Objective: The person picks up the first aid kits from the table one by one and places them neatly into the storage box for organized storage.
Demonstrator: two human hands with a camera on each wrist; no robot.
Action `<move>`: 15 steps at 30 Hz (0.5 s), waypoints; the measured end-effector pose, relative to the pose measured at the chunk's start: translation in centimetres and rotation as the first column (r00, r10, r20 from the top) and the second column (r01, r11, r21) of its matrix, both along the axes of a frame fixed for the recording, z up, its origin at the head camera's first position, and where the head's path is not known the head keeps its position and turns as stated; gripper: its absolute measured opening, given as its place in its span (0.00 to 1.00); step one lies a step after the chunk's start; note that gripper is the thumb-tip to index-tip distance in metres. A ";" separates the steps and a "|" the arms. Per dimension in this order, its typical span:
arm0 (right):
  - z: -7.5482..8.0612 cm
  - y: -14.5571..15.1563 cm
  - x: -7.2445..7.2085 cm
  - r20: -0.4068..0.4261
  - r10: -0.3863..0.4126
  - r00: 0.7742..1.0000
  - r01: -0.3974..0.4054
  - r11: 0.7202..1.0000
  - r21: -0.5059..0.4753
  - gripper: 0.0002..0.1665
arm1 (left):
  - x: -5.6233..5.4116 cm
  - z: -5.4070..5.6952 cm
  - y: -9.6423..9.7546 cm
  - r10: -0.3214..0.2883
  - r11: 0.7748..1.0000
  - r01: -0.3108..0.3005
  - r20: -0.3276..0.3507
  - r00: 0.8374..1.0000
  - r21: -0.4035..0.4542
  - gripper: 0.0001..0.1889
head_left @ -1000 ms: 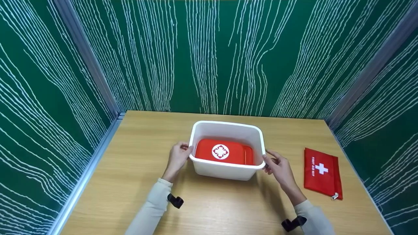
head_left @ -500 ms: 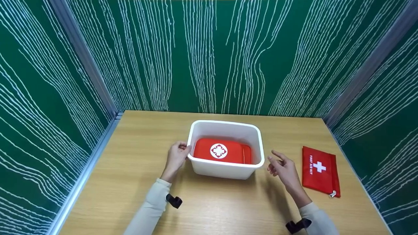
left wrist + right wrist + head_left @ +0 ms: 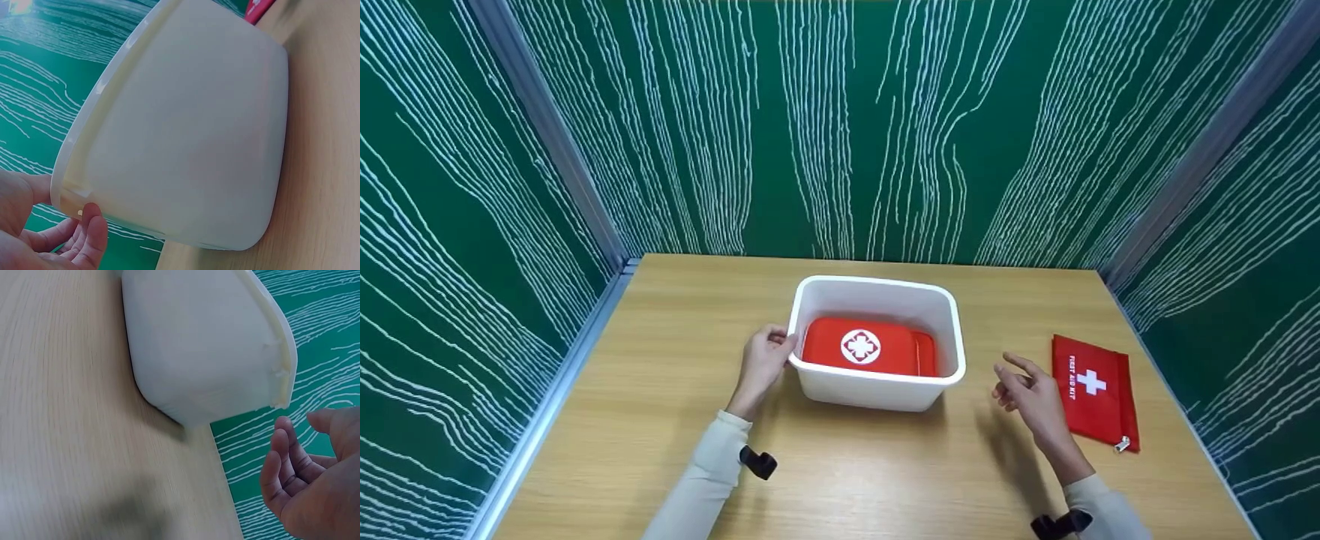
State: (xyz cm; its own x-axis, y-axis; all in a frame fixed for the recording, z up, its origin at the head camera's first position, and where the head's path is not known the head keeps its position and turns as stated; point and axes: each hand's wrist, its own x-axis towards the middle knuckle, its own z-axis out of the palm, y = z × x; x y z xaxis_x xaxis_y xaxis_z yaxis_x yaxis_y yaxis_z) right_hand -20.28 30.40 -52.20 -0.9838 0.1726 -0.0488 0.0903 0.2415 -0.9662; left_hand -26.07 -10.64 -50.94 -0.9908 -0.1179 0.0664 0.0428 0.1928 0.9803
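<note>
A white plastic bin (image 3: 870, 392) stands on the wooden table with a red first aid case (image 3: 894, 349) lying inside, its white cross emblem facing up. My left hand (image 3: 762, 367) holds the bin's left rim, thumb on top; in the left wrist view its curled fingers (image 3: 93, 239) sit under the rim. To the right of the bin, my right hand (image 3: 1035, 397) hovers over the table with relaxed fingers, holding nothing. The right wrist view shows a gap between its fingertips (image 3: 284, 424) and the bin's corner. A flat red first aid pouch (image 3: 1099, 401) lies just beyond that hand.
Green panels (image 3: 825, 135) with white wavy lines enclose the wooden table (image 3: 697, 300) at the back and both sides. A metal rail (image 3: 547, 405) runs along the table's left edge. The pouch's zipper pull (image 3: 1122, 444) points toward the near side.
My right hand has let go of the bin's right rim and moved right, toward the red pouch. The left hand keeps its hold, and the bin stays in place.
</note>
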 end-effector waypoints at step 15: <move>-1.3 4.2 1.7 0.075 -0.048 0.996 0.042 0.995 0.087 0.36 | 0.0 0.0 0.0 -0.001 1.000 0.001 -0.002 1.000 0.008 0.09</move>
State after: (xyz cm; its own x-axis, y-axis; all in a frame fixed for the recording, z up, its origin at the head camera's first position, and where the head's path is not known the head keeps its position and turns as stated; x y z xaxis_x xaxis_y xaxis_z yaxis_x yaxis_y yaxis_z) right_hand -18.58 34.59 -53.51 -0.9687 0.2235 -0.1076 0.1766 0.3166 -0.9320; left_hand -26.03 -10.67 -50.95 -0.9909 -0.1170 0.0671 0.0447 0.1849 0.9817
